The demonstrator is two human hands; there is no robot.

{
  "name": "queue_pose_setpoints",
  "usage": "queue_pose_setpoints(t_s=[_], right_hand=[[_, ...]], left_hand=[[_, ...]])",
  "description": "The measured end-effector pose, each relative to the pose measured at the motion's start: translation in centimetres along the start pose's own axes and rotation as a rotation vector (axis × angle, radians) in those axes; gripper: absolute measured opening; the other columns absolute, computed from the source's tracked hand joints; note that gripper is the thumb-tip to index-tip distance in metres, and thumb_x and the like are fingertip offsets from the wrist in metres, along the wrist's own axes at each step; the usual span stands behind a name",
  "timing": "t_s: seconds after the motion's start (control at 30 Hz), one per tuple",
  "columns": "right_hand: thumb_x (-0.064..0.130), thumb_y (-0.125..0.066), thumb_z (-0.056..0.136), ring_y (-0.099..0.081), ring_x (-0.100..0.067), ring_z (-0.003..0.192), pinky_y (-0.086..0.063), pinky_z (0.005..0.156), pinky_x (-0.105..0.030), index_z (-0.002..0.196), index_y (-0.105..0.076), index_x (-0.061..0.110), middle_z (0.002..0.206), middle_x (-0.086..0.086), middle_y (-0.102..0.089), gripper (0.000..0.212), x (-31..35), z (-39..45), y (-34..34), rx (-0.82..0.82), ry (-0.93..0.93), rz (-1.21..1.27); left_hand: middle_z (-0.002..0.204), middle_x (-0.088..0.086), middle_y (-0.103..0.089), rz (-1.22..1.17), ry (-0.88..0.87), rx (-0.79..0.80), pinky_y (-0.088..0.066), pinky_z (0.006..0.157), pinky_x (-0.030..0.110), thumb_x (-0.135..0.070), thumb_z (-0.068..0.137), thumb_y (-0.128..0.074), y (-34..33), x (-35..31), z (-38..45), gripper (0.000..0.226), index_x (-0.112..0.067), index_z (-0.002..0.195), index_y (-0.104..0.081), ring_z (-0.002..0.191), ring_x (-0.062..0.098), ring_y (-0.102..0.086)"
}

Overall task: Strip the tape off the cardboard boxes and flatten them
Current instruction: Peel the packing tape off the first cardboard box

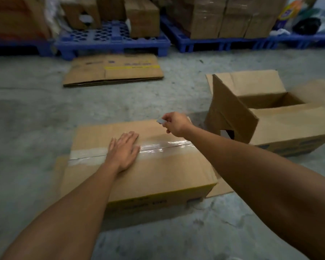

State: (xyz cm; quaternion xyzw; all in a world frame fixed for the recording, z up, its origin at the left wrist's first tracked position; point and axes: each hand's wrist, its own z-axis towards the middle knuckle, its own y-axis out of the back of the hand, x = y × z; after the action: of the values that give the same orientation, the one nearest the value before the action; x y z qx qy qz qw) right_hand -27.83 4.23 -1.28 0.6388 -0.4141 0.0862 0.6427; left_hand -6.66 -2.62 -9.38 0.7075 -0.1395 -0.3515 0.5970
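Cardboard box (pixel 139 166) taped | left hand (pixel 123 150) flat on it | right hand (pixel 174 123) pinches small grey piece (pixel 160 121)

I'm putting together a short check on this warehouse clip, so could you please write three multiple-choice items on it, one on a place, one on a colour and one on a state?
1. Where does the left hand rest?
A. On the taped box's top
B. On the floor
C. Inside the open box

2. What colour are the pallets at the back?
A. Red
B. Blue
C. Green

3. How is the box at the right?
A. Taped shut
B. Flattened
C. Open, flaps up

Answers: 1 A, the palm lies flat on the taped box, over the clear tape. 2 B, the pallets are plainly blue. 3 C, its flaps stand apart and its inside shows.
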Motion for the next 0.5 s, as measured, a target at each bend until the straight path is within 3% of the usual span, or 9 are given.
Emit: queue_pose_setpoints(t_s=[0.1,0.2,0.3,0.4,0.5], right_hand=[[0.038,-0.064,0.094,-0.069,-0.030,0.095,-0.055,0.082,-0.035,0.106,-0.074,0.023,0.101,-0.010,-0.074,0.022,2.7,1.4,-3.7,0.105,0.134,-0.149],[0.031,-0.059,0.094,-0.064,-0.028,0.102,-0.050,0.078,-0.033,0.111,-0.071,0.032,0.111,-0.002,-0.072,0.021,6.0,1.6,-7.1,0.159,0.268,-0.325],[0.034,-0.059,0.093,-0.063,-0.028,0.107,-0.053,0.083,-0.036,0.110,-0.070,0.036,0.116,-0.001,-0.071,0.021,9.4,0.8,-10.5,0.175,0.352,-0.326],[0.032,-0.058,0.092,-0.063,-0.030,0.107,-0.048,0.078,-0.034,0.109,-0.071,0.038,0.118,-0.003,-0.069,0.022,12.2,-0.4,-13.6,0.191,0.442,-0.362],[0.036,-0.060,0.092,-0.064,-0.030,0.106,-0.046,0.079,-0.035,0.109,-0.072,0.039,0.116,-0.004,-0.070,0.022,13.9,-1.0,-16.1,0.216,0.549,-0.402]], left_hand=[[0.164,-0.008,-0.019,0.058,0.118,-0.042,-0.006,0.122,0.047,-0.045,0.103,-0.029,1.1,3.8,-3.0,0.053,-0.033,0.155,-0.025,0.152,0.015,-0.013],[0.164,-0.006,-0.020,0.057,0.375,-0.206,-0.011,0.122,0.049,-0.045,0.103,-0.026,1.2,6.7,-6.8,0.053,-0.033,0.154,-0.027,0.151,0.018,-0.015],[0.164,-0.002,-0.018,-0.098,0.630,-0.203,-0.025,0.115,0.050,-0.048,0.102,-0.026,1.5,7.4,-9.4,0.055,-0.033,0.155,-0.023,0.146,0.028,-0.027],[0.159,0.000,-0.030,-0.203,0.680,-0.241,-0.035,0.106,0.045,-0.051,0.102,-0.027,1.9,7.9,-10.2,0.057,-0.033,0.156,-0.020,0.136,0.031,-0.041],[0.157,0.001,-0.037,-0.252,0.695,-0.256,-0.034,0.107,0.040,-0.048,0.104,-0.028,2.2,8.6,-10.5,0.054,-0.032,0.155,-0.024,0.136,0.031,-0.042]])
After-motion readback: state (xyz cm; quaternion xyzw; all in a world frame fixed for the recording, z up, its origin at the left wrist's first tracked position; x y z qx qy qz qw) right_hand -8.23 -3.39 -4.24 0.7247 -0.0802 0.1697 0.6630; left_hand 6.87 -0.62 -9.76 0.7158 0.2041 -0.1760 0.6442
